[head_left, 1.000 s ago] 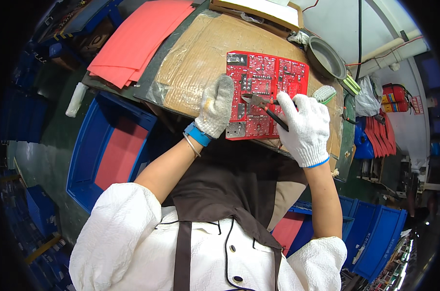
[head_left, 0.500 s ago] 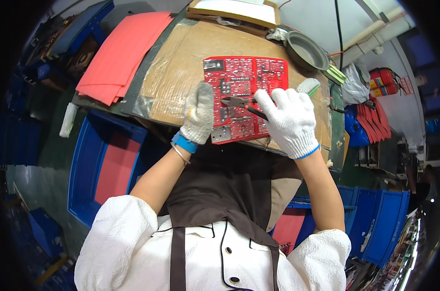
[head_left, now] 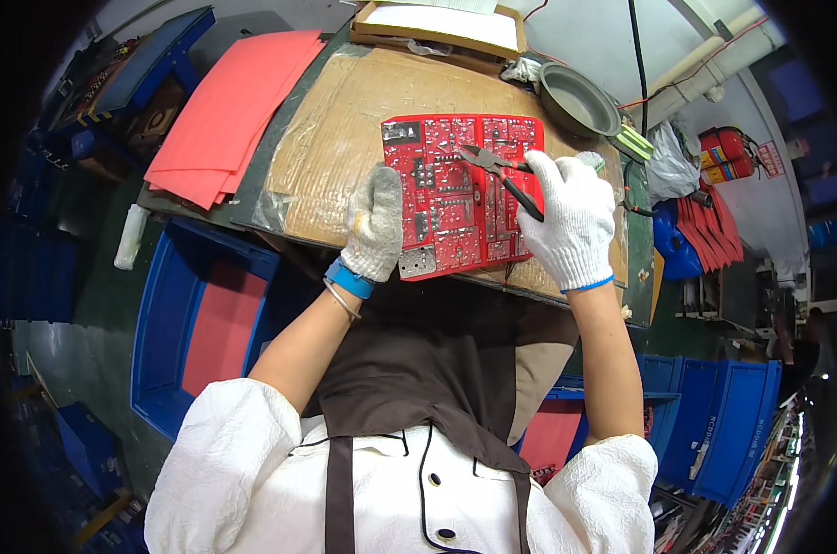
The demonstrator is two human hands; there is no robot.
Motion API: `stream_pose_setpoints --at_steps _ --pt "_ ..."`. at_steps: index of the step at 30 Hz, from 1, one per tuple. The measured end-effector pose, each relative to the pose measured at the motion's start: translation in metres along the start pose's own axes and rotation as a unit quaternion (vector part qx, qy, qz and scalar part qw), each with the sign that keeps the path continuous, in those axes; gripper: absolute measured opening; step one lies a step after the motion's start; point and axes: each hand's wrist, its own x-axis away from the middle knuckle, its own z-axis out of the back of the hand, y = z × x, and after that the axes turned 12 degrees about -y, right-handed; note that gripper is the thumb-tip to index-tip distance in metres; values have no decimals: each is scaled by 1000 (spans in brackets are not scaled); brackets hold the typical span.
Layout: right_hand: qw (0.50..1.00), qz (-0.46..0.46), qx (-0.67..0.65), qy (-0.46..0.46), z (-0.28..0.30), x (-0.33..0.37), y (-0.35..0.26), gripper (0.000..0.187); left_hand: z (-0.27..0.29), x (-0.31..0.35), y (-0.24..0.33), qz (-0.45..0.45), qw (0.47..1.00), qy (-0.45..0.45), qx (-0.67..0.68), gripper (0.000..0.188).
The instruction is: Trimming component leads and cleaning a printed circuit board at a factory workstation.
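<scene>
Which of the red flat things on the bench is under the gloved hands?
The red circuit board on the cardboard, studded with components; the plain pink-red sheets lie untouched further left.

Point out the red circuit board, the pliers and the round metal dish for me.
Red rectangular circuit board [head_left: 455,198]: head view, middle of its soldered face.
Dark-handled metal pliers [head_left: 497,171]: head view, on the pivot just ahead of the right hand.
Round grey metal dish [head_left: 577,100]: head view, on its bare inner bottom.

Bare cardboard sheet [head_left: 335,138] left of circuit board [head_left: 460,198]; metal bowl [head_left: 577,100] crowds right.
</scene>
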Motion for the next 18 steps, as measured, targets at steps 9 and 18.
stream_pose_setpoints --at_steps 9,18 --pt "998 49 29 22 -6 -9 2 52 5 1 -3 8 999 5 -32 53" --pt "989 -33 -140 13 -11 -5 14 52 1 1 -4 10 1000 20 -10 49"
